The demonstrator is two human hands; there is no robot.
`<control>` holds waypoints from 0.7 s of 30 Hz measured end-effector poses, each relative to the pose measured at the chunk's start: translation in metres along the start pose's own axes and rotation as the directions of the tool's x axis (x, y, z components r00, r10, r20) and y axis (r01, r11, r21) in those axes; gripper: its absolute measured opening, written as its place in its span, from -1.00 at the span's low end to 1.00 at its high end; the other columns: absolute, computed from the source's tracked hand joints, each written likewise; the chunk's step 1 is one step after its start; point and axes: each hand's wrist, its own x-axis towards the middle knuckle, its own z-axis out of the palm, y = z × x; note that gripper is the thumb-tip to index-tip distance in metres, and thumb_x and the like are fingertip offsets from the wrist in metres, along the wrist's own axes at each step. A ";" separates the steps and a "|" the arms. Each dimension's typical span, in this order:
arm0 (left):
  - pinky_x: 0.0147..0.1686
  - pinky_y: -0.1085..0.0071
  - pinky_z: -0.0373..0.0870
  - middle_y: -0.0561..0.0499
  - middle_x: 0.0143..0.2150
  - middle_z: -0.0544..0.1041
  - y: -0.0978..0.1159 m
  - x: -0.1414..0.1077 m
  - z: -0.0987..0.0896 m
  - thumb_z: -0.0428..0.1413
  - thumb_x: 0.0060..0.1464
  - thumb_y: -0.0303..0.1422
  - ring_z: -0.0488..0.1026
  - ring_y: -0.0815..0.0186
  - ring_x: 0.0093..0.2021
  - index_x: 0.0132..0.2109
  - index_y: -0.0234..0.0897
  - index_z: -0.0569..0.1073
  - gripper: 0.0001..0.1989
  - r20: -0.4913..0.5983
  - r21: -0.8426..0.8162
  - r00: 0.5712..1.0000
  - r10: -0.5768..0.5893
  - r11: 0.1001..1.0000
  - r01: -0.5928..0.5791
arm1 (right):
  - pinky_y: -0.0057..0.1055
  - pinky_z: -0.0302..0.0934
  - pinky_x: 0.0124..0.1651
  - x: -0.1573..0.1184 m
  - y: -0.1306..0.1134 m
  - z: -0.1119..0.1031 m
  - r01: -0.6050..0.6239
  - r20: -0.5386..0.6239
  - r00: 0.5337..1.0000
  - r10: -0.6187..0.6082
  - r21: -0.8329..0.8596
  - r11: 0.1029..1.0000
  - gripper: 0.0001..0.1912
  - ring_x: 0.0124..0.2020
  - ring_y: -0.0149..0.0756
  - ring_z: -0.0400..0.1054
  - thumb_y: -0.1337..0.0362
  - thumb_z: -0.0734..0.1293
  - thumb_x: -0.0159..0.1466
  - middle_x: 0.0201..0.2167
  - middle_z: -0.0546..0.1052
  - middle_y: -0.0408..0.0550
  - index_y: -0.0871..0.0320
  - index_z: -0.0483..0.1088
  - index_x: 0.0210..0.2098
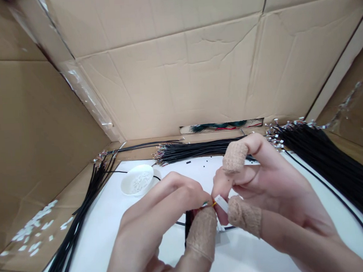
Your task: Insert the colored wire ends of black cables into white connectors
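Observation:
My left hand [170, 214] pinches the thin coloured wires [206, 204] at the end of a black cable, its thumb wrapped in a tan bandage. Right beside it, my right hand [264, 188] grips a small white connector [221, 203] between thumb and fingers; tan bandages cover its thumb and one finger. A yellow wire [214, 203] runs between the fingertips of both hands up to the connector. Whether that wire sits fully inside the connector cannot be made out. Part of the black cable [187, 226] shows below my left fingers.
A white bowl [126, 183] with small white pieces stands at the back left. Black cable bundles lie at the left [82, 216], along the back [194, 149] and at the right [333, 159]. White labels [33, 227] stick to the left cardboard. Cardboard walls [172, 79] enclose the white table [238, 255].

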 end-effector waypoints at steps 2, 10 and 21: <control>-0.40 0.52 0.54 0.07 -0.38 0.42 0.004 0.006 -0.001 0.05 0.12 -0.66 0.42 0.39 -0.39 -0.20 -0.21 0.51 -0.73 0.046 -0.006 0.999 0.023 1.000 -0.023 | -0.42 0.14 -0.33 0.000 0.000 0.000 -0.009 -0.020 1.000 0.009 -0.022 1.000 -0.86 -0.40 -0.36 0.18 0.32 0.31 0.36 -0.38 0.35 -0.16 -0.04 0.24 -0.20; -0.43 0.51 0.52 0.08 -0.41 0.43 0.007 0.012 -0.001 0.07 0.11 -0.63 0.42 0.38 -0.42 -0.28 -0.20 0.48 -0.78 0.006 -0.040 1.000 0.005 0.999 -0.005 | -0.41 0.18 -0.35 0.001 -0.001 0.001 0.047 -0.010 0.999 -0.048 -0.120 0.992 -0.84 -0.41 -0.36 0.20 0.38 0.28 0.36 -0.38 0.35 -0.17 -0.02 0.22 -0.22; -0.36 0.40 0.55 -0.01 -0.26 0.53 -0.006 -0.008 -0.003 0.10 0.25 -0.34 0.50 0.25 -0.28 -0.15 -0.11 0.50 -0.92 0.020 -0.073 0.997 -0.071 0.995 0.072 | -0.40 0.29 -0.52 -0.011 0.009 0.020 0.311 -0.219 0.829 -0.515 -0.584 0.749 -0.50 -0.38 -0.21 0.39 0.65 0.33 0.07 -0.43 0.40 -0.13 -0.05 0.34 -0.15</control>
